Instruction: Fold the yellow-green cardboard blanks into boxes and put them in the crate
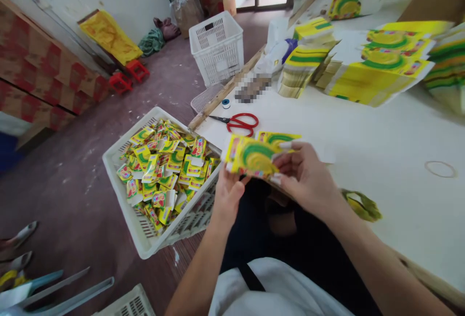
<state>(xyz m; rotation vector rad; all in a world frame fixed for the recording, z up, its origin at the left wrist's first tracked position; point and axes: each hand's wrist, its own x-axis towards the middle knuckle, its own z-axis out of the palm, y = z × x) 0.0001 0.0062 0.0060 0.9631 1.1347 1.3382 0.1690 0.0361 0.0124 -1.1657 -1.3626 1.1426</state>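
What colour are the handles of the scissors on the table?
Red; the scissors' handles show best in the head view.

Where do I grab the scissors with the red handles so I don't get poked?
Best by the red handles, probably coming from the right of the picture. The scissors lie on the white table, their dark blades pointing left toward its wooden edge, so the big loops sit away from the tip.

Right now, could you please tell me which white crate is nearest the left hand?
The crate heaped with small yellow boxes, just beside the left hand; the tall crate and all others stand farther off.
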